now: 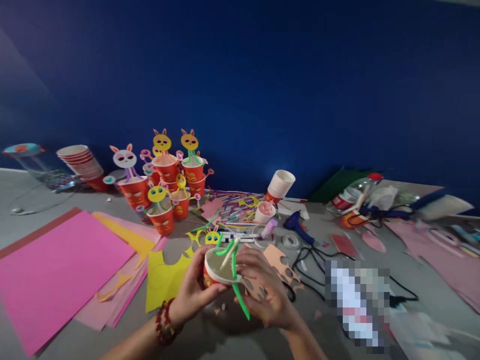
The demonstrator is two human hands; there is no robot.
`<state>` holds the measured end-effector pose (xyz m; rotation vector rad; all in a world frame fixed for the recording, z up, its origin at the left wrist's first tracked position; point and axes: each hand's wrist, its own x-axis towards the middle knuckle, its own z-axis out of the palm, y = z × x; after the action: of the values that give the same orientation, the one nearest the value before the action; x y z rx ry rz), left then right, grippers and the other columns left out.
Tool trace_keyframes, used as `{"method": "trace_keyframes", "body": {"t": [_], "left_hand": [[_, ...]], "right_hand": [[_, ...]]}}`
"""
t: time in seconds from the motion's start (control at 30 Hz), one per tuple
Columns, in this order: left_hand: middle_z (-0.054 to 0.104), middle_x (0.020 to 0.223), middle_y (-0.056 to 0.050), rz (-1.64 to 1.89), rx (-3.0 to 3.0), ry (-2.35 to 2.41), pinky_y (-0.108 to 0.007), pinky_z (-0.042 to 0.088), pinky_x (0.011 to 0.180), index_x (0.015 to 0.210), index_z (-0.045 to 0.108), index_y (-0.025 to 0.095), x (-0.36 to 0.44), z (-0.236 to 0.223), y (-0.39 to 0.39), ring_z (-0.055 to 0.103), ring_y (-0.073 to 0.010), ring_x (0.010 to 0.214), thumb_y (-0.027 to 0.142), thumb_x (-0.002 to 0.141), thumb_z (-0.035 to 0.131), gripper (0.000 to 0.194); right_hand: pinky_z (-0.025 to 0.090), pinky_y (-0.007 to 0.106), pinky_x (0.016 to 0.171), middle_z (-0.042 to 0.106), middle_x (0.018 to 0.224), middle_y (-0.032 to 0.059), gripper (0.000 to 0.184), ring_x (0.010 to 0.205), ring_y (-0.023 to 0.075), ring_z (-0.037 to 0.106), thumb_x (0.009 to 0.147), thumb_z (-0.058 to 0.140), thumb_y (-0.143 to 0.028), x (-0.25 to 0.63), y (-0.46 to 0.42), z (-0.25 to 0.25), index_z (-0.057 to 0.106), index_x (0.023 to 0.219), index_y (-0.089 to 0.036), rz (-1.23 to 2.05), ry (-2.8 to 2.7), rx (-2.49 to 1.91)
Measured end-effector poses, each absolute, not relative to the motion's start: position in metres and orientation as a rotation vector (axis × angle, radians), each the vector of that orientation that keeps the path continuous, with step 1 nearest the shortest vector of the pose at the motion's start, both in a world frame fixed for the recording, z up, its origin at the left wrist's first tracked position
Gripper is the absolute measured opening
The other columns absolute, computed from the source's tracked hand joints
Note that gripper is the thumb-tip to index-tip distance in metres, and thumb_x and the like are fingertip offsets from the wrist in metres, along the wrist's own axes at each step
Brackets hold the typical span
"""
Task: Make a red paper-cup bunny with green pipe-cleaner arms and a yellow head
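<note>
My left hand, with a beaded bracelet on its wrist, is closed around a red and white paper cup. The cup is tilted so that its opening shows. Green pipe cleaners stand up from it, one bending over the rim and hanging down in front. A whitish stick-like piece leans out of the opening. Curled at the cup's right side, my right hand grips the green pipe cleaner at the rim; its exact fingertip contact is partly hidden. Just behind the cup lies a yellow bunny-face cutout.
Decorated bunny cups stand in a group at back left. Pink paper sheets and yellow paper lie left. A blue glue gun with a black cord is right of centre, near a tape roll. A plastic bottle leans at back right.
</note>
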<state>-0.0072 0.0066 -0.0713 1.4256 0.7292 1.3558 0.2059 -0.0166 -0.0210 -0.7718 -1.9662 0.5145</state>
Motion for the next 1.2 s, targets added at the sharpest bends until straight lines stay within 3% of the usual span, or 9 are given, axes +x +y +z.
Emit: {"method": "trace_keyframes", "body": {"t": [0.13,0.23,0.3,0.4,0.53,0.93,1.2], "left_hand": [[0.068,0.119,-0.007,1.345,1.409,0.764,-0.033,0.057,0.091,0.129,0.059,0.025,-0.009,-0.070,0.007,0.069,-0.0266,0.105,0.037,0.074,0.087,0.063],[0.069,0.114,-0.007,1.346,1.394,0.770,-0.031,0.059,0.086,0.128,0.059,0.025,-0.009,-0.070,0.007,0.070,-0.0250,0.098,0.038,0.074,0.087,0.062],[0.070,0.114,-0.007,1.352,1.380,0.772,-0.031,0.059,0.086,0.128,0.059,0.024,-0.009,-0.070,0.007,0.070,-0.0253,0.098,0.040,0.074,0.087,0.063],[0.070,0.115,-0.006,1.357,1.356,0.782,-0.030,0.058,0.088,0.128,0.059,0.025,-0.008,-0.071,0.006,0.070,-0.0250,0.101,0.040,0.073,0.088,0.064],[0.070,0.116,-0.004,1.363,1.339,0.787,-0.028,0.058,0.088,0.129,0.058,0.027,-0.009,-0.074,0.007,0.070,-0.0238,0.102,0.040,0.073,0.087,0.064],[0.070,0.119,-0.008,1.332,1.293,0.865,-0.034,0.058,0.092,0.129,0.059,0.024,-0.010,-0.084,0.009,0.070,-0.0286,0.105,0.043,0.071,0.088,0.068],[0.071,0.119,-0.008,1.342,1.283,0.832,-0.032,0.059,0.090,0.128,0.059,0.025,-0.008,-0.077,0.010,0.071,-0.0276,0.104,0.041,0.071,0.088,0.066]], "right_hand": [[0.050,0.049,0.109,0.072,0.129,0.0099,0.037,0.126,0.0289,0.063,0.091,0.064,-0.024,0.234,-0.014,-0.024,0.063,0.127,-0.027,0.416,-1.947,-0.948],[0.055,0.042,0.103,0.071,0.129,0.0103,0.028,0.122,0.0267,0.066,0.098,0.052,-0.031,0.285,0.009,-0.031,0.067,0.121,-0.025,0.118,-1.763,-1.568],[0.055,0.046,0.101,0.066,0.135,0.0174,0.033,0.124,0.0303,0.064,0.101,0.047,-0.030,0.326,0.031,-0.039,0.063,0.128,-0.018,0.013,-1.603,-1.822],[0.048,0.053,0.107,0.065,0.133,0.0196,0.030,0.127,0.0359,0.060,0.097,0.059,-0.024,0.376,0.062,-0.055,0.065,0.125,-0.017,-0.068,-1.485,-2.109],[0.058,0.048,0.095,0.065,0.132,0.0101,0.032,0.112,0.0263,0.068,0.099,0.067,-0.032,0.408,0.086,-0.080,0.063,0.128,-0.018,-0.022,-1.498,-2.357],[0.059,0.046,0.092,0.066,0.131,0.0095,0.032,0.110,0.0252,0.069,0.100,0.066,-0.033,0.445,0.106,-0.103,0.063,0.129,-0.018,0.245,-1.717,-2.328],[0.060,0.046,0.091,0.067,0.129,0.0088,0.033,0.108,0.0255,0.069,0.100,0.067,-0.033,0.458,0.101,-0.104,0.063,0.128,-0.017,0.532,-1.457,-2.062]]}}
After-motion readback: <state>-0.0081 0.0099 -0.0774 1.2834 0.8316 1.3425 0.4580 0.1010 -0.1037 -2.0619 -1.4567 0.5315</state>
